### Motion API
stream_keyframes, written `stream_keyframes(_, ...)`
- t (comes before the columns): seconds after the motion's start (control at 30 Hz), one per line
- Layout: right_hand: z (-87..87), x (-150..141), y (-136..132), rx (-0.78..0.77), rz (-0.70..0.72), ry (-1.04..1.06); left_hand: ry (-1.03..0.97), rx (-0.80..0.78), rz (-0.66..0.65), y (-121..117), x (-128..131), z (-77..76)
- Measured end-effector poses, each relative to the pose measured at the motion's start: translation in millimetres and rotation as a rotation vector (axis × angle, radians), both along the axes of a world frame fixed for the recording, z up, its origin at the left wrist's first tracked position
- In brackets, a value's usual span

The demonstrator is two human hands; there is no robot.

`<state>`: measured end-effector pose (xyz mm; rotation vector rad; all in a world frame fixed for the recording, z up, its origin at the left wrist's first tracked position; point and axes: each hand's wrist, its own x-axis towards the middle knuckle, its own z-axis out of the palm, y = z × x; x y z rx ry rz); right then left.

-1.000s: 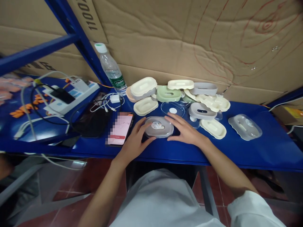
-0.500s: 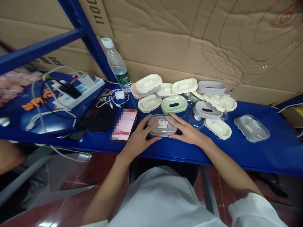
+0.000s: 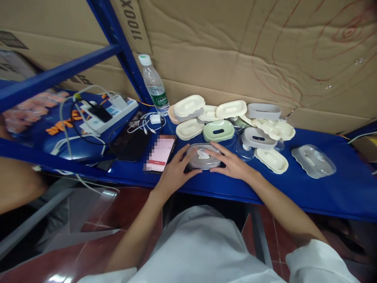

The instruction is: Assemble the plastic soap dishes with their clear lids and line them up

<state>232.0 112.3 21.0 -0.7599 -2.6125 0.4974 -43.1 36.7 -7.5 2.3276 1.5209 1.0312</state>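
Note:
A grey soap box (image 3: 204, 162) with a clear lid and a round white sticker lies on the blue table between my hands. My left hand (image 3: 176, 168) grips its left end, thumb at the near edge and fingers along the far side. From the right, my right hand (image 3: 231, 162) holds the other end in the same way, fingertips on the lid's edge. Just beyond the box sits a green soap box shell (image 3: 218, 131) with an oval slot. A grey shell (image 3: 259, 137) and a cream tray (image 3: 271, 160) lie to the right of it.
Several cream trays (image 3: 190, 106) are heaped at the back beside a water bottle (image 3: 156, 88). Left of my hands lies a phone (image 3: 160, 153), with a power strip (image 3: 110, 116) and cables farther left. Another lidded grey box (image 3: 313, 161) rests at right. Another person's arm (image 3: 20, 184) shows at left.
The camera view has turned slightly left, so the bottle, phone and power strip appear farther right. Both hands stay on the soap box, with hardly any change in grip.

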Motion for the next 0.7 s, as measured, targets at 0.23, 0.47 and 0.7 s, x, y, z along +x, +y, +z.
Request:
stream_keyframes(0.23,44.2,63,-65,0.231,-0.251,-0.024,-0.061,-0.076,-0.053,-3,-5,8.8)
stream_keyframes(0.47,10.9,191,-172,0.487,-1.201,0.085,0.149,0.02,-0.05,10,9,11.4)
stream_keyframes(0.7,-20.4,224,-170,0.362,-1.376,0.005,0.417,0.003,-0.047,66,55,48.6)
